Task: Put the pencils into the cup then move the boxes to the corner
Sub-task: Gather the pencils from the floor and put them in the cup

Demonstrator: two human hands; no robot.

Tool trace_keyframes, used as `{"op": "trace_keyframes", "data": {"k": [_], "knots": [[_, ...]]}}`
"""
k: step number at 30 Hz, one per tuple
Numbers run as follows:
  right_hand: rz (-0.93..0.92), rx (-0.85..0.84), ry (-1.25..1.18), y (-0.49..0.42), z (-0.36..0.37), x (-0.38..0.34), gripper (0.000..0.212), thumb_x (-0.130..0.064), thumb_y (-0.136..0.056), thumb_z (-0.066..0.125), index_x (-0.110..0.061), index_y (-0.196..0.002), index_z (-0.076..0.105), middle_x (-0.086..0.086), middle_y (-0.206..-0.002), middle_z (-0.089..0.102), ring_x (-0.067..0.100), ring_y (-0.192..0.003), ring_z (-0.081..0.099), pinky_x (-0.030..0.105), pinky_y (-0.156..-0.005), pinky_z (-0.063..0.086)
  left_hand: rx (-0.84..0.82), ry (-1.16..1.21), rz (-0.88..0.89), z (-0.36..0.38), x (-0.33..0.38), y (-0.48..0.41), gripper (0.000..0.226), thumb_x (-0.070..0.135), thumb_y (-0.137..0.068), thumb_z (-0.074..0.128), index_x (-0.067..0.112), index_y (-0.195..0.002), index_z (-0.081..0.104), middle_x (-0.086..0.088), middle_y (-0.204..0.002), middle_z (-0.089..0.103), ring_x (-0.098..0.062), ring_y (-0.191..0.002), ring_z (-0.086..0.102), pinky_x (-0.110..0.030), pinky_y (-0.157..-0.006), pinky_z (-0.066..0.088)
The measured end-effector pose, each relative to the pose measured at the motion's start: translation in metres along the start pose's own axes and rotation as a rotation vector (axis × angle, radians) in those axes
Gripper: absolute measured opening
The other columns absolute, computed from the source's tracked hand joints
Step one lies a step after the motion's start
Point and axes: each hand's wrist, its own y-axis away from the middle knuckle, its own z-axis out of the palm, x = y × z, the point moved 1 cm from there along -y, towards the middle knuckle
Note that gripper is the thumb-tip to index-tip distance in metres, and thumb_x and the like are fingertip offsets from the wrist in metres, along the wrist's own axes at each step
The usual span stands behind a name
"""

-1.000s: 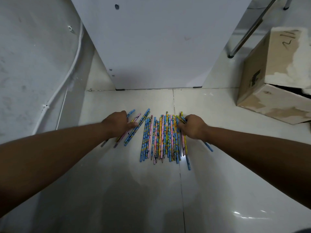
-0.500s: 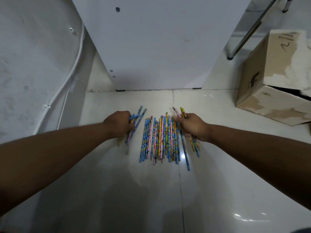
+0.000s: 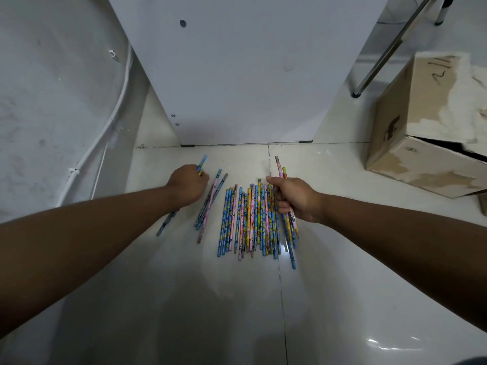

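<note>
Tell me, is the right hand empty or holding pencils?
Holding: the right hand grips a few pencils, its fingers curled round them, their ends sticking out above and below.

- Left hand (image 3: 188, 187) and left forearm (image 3: 92, 233): bare skin all the way to the frame edge.
- Right hand (image 3: 296, 200) and right forearm (image 3: 395, 233): likewise bare.
- Dark grey-blue sliver (image 3: 474, 362) at the bottom right corner: possibly clothing, too little visible to tell.

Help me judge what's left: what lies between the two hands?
Head view: a row of loose pencils on the floor, some slanted near the left hand.
</note>
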Motion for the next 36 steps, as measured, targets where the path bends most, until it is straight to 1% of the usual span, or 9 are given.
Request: {"op": "trace_keyframes", "data": {"k": [3, 8, 12, 16, 20, 23, 26, 29, 36], "knots": [[-0.001, -0.022, 0.013, 0.001, 0.004, 0.001, 0.059, -0.034, -0.108, 0.053, -0.024, -0.05, 0.058, -0.001, -0.051, 0.037, 0.013, -0.04, 0.03, 0.025, -0.039, 0.031, -0.067, -0.101, -0.144, 0.005, -0.014, 0.006, 0.057, 0.062, -0.09, 0.07, 0.012, -0.067, 0.055, -0.007, -0.069, 0.06, -0.021, -0.062, 0.058, -0.028, -0.054, 0.039], [0.001, -0.027, 0.04, 0.002, 0.008, 0.001, 0.036, -0.034, -0.108, 0.052, -0.014, -0.079, 0.057, -0.001, -0.053, 0.037, 0.013, -0.042, 0.029, 0.025, -0.04, 0.029, -0.118, -0.133, -0.068, 0.015, -0.016, 0.013, 0.067, 0.08, -0.065, 0.08, 0.013, -0.072, 0.073, -0.001, -0.071, 0.071, -0.014, -0.07, 0.068, -0.027, -0.058, 0.049], [-0.003, -0.036, 0.052, 0.002, 0.009, 0.001, 0.037, -0.034, -0.109, 0.052, -0.013, -0.079, 0.058, -0.001, -0.054, 0.039, 0.012, -0.043, 0.03, 0.025, -0.041, 0.028, -0.152, -0.147, -0.006, 0.026, -0.014, 0.018, 0.055, 0.069, -0.064, 0.089, 0.019, -0.078, 0.069, 0.003, -0.077, 0.07, -0.013, -0.073, 0.067, -0.027, -0.057, 0.046], [0.001, -0.025, 0.052, 0.002, 0.009, 0.001, 0.038, -0.034, -0.108, 0.053, -0.015, -0.075, 0.057, -0.001, -0.054, 0.039, 0.013, -0.043, 0.03, 0.025, -0.041, 0.028, -0.086, -0.15, 0.008, 0.027, -0.016, 0.021, 0.064, 0.061, -0.072, 0.088, 0.016, -0.098, 0.05, 0.005, -0.089, 0.056, -0.014, -0.081, 0.058, -0.029, -0.058, 0.04], [0.009, -0.02, 0.049, 0.003, 0.009, 0.001, 0.039, -0.033, -0.109, 0.053, -0.015, -0.075, 0.058, -0.001, -0.053, 0.04, 0.012, -0.042, 0.031, 0.024, -0.041, 0.029, -0.103, -0.241, 0.006, 0.021, -0.018, 0.017, 0.045, 0.045, -0.087, 0.081, 0.007, -0.104, 0.063, -0.011, -0.105, 0.068, -0.026, -0.096, 0.064, -0.035, -0.078, 0.053], [0.005, -0.019, 0.053, 0.006, 0.01, -0.002, 0.037, -0.033, -0.109, 0.053, -0.014, -0.077, 0.057, -0.001, -0.054, 0.039, 0.012, -0.043, 0.031, 0.025, -0.042, 0.028, -0.153, -0.34, 0.038, 0.018, -0.014, 0.019, 0.035, 0.042, -0.089, 0.075, 0.008, -0.092, 0.067, -0.011, -0.097, 0.069, -0.024, -0.087, 0.065, -0.033, -0.071, 0.052], [0.009, 0.0, 0.003, 0.01, 0.013, -0.008, 0.032, -0.03, -0.109, 0.051, -0.017, -0.08, 0.051, -0.001, -0.054, 0.034, 0.013, -0.043, 0.028, 0.026, -0.044, 0.027, -0.17, -0.535, 0.075, 0.021, -0.008, 0.028, 0.037, 0.053, -0.09, 0.068, 0.019, -0.084, 0.053, -0.001, -0.088, 0.06, -0.017, -0.077, 0.058, -0.03, -0.062, 0.044], [0.018, 0.024, -0.099, 0.012, 0.016, -0.016, 0.027, -0.025, -0.11, 0.048, -0.016, -0.085, 0.046, -0.001, -0.058, 0.025, 0.015, -0.048, 0.023, 0.028, -0.047, 0.026, -0.17, -0.655, 0.141, 0.024, -0.008, 0.033, 0.037, 0.057, -0.093, 0.061, 0.021, -0.092, 0.052, 0.0, -0.091, 0.057, -0.02, -0.082, 0.055, -0.03, -0.067, 0.042], [0.0, 0.031, -0.272, 0.018, 0.012, -0.033, 0.021, -0.025, -0.112, 0.044, -0.012, -0.095, 0.046, 0.003, -0.064, 0.033, 0.018, -0.054, 0.032, 0.032, -0.057, 0.03, -0.167, -0.638, 0.186, 0.012, -0.019, 0.029, 0.03, 0.039, -0.104, 0.046, 0.012, -0.113, 0.056, -0.012, -0.112, 0.069, -0.028, -0.089, 0.061, -0.033, -0.07, 0.04]]}}
